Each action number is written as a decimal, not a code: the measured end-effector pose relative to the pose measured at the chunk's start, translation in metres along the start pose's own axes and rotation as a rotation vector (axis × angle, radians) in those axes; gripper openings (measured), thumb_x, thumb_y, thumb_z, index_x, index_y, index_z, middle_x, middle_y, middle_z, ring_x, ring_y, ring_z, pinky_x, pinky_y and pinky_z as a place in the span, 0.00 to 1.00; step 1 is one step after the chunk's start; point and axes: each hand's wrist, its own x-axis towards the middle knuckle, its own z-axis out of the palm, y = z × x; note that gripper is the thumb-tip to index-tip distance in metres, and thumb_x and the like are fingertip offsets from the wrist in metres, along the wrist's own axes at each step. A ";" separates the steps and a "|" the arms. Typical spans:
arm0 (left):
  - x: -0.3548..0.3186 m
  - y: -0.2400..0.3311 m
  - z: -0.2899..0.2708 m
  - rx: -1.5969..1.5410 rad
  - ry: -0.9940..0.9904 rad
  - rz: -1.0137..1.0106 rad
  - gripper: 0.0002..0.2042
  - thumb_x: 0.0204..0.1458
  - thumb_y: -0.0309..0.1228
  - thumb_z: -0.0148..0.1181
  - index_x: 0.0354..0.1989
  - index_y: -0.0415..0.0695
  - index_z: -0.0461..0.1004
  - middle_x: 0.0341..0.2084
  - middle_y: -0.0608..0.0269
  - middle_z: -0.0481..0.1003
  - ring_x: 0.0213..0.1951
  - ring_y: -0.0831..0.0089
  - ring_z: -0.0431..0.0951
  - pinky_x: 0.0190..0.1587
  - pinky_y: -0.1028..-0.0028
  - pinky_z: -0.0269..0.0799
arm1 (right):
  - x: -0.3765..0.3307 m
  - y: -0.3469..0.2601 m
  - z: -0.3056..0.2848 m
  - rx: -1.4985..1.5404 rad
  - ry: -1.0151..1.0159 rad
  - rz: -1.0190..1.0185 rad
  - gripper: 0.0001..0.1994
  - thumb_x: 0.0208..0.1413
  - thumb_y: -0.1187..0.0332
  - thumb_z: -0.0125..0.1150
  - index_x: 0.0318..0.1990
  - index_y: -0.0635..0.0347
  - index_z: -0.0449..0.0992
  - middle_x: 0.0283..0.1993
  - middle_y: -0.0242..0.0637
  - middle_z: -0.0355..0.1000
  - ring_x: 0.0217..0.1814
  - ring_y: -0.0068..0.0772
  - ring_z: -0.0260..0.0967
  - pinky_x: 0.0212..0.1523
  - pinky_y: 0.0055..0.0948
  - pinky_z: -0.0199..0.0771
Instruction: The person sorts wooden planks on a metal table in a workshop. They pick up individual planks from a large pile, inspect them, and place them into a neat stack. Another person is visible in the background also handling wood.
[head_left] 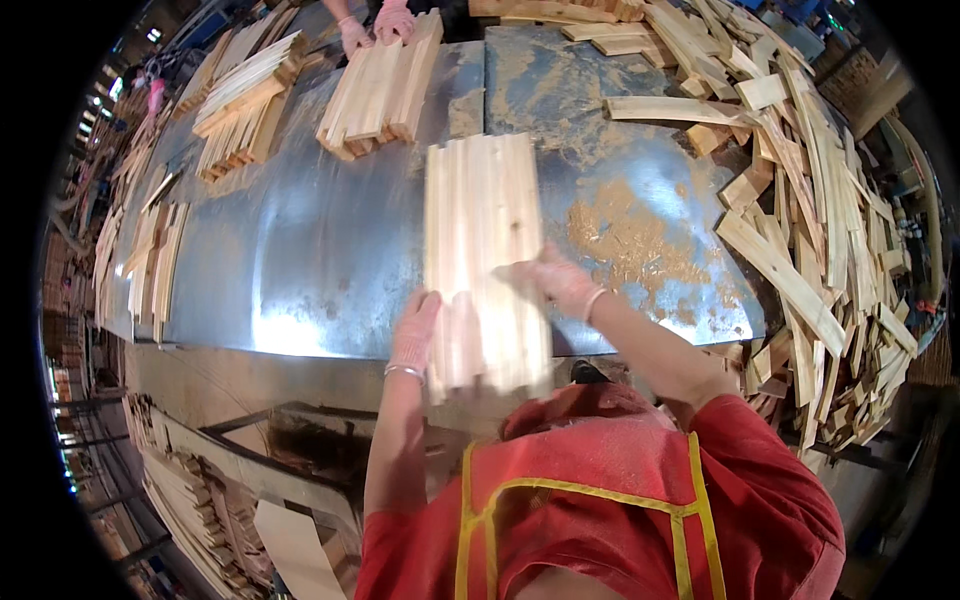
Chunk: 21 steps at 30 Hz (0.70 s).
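A bundle of pale wooden strips, laid side by side, lies lengthwise in front of me. Its near end, smeared by motion, juts past the front edge of the metal table. My left hand, in a light pink glove, grips the bundle's left side near that end. On the opposite side, a little farther up, my gloved right hand holds the right edge with its thumb over the top. Most fingers of both hands are hidden against the wood.
Across the table, another person's gloved hands rest on a second bundle. More stacked strips stand at the far left. Loose offcuts heap up on the right, beside sawdust. A frame stands below, left.
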 end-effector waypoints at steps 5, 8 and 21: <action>-0.032 0.094 -0.022 -0.126 0.327 -0.329 0.25 0.67 0.39 0.58 0.69 0.40 0.69 0.64 0.49 0.74 0.59 0.59 0.76 0.63 0.63 0.74 | 0.039 0.023 0.048 -0.101 -0.237 -0.056 0.54 0.54 0.45 0.75 0.77 0.71 0.52 0.72 0.61 0.67 0.73 0.51 0.67 0.72 0.38 0.68; 0.029 -0.016 -0.143 0.367 0.128 -0.093 0.32 0.65 0.45 0.62 0.71 0.38 0.66 0.60 0.46 0.75 0.52 0.54 0.80 0.55 0.56 0.79 | 0.056 0.036 0.060 -0.342 -0.284 -0.359 0.52 0.55 0.40 0.68 0.76 0.71 0.56 0.77 0.61 0.63 0.74 0.51 0.67 0.74 0.39 0.67; -0.056 0.011 0.190 0.706 -0.238 0.813 0.36 0.54 0.39 0.69 0.69 0.33 0.68 0.64 0.37 0.72 0.68 0.41 0.69 0.74 0.53 0.60 | -0.197 0.042 -0.447 -1.156 0.594 0.520 0.41 0.51 0.57 0.72 0.73 0.54 0.64 0.65 0.48 0.75 0.71 0.49 0.70 0.65 0.46 0.71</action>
